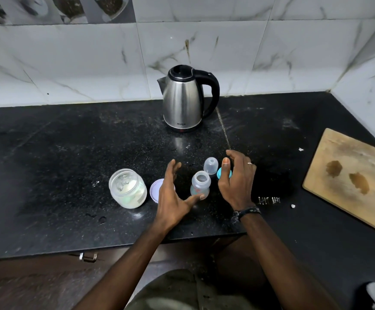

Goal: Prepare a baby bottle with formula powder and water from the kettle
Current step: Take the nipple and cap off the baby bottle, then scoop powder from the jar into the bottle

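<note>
On the black speckled stone counter (70, 153), near its front edge, we see a small clear plastic baby bottle (200, 184) standing upright with its mouth uncovered and a red-and-teal print on its side that is too blurred for us to read. Our left hand (173, 198) is spread with straight fingers just left of the bottle, and its thumb tip touches the bottle's base. Our right hand (235, 177) hovers just right of the bottle, fingers relaxed and gently bent, holding nothing; a ring sits on one finger and a dark braided band circles the wrist. Partly behind that hand's thumb lies a teal screw collar (220, 173), and beside it, just behind the bottle, stands a clear domed bottle cap (211, 165).

To the left of our left hand lies a pale lilac round lid (155, 189), partly hidden by the hand, and farther left stands an open clear glass jar (127, 188) holding whitish powder; its label is turned away from us.

Well back by the marbled white tile wall (92, 63) stands a stainless-steel electric kettle (183, 101) with a black lid and handle; a small brand mark low on its body is too blurred for us to make out. A worn wooden cutting board (350, 175) lies at the far right.
</note>
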